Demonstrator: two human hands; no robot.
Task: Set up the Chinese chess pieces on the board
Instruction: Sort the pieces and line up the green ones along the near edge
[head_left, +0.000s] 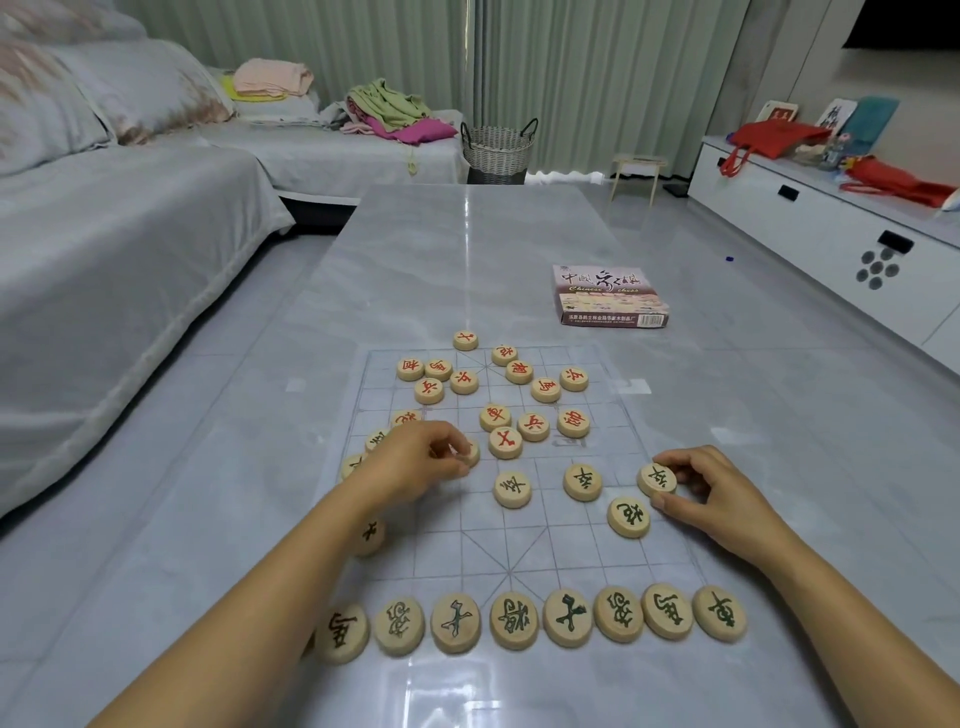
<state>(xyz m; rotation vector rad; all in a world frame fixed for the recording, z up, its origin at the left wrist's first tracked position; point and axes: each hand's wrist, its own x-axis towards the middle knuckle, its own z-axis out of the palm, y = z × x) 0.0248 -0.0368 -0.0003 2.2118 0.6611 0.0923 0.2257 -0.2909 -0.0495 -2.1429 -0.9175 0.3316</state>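
Chess pieces (512, 489) lie on a clear plastic board (524, 551) on the grey table (447, 249). Left hand (415, 457), over the board's left side, fingers pinched on a wooden piece (470, 453), its marking hidden. Along the near edge, a row of green-marked pieces (514, 620) stands side by side. Red-marked pieces (519, 372) sit scattered on the far half. Right hand (711, 493) at the right edge, fingertips gripping a green-marked piece (657, 479). Chess box (609, 297) lies beyond the board, far right.
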